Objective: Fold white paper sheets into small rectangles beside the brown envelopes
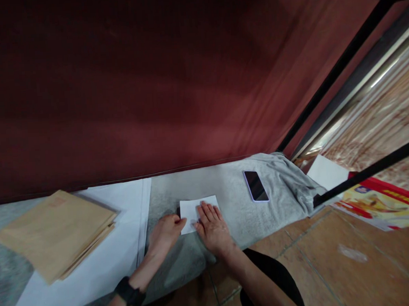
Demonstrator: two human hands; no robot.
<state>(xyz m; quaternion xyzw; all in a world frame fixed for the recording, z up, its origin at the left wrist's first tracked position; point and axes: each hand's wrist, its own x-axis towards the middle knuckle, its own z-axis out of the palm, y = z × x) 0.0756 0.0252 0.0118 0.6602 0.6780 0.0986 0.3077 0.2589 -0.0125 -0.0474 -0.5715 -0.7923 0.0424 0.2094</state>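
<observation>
A small white piece of paper (189,210), possibly folded, lies flat on the grey cloth in front of me. My left hand (167,230) is closed at its left edge, thumb and curled fingers pinching there; the fingertips are partly hidden. Flat across the right half of the paper rests my right hand (213,225), fingers stretched out and pressing down. To the left, a stack of brown paper envelopes (64,229) sits on top of large white sheets (126,230).
The grey cloth (226,184) covers a narrow surface against a dark red panel (154,105). A phone (256,186) lies on the right. Black metal bars (340,68) stand at the right, with a red and yellow printed box (381,201) on the tiled floor (319,256).
</observation>
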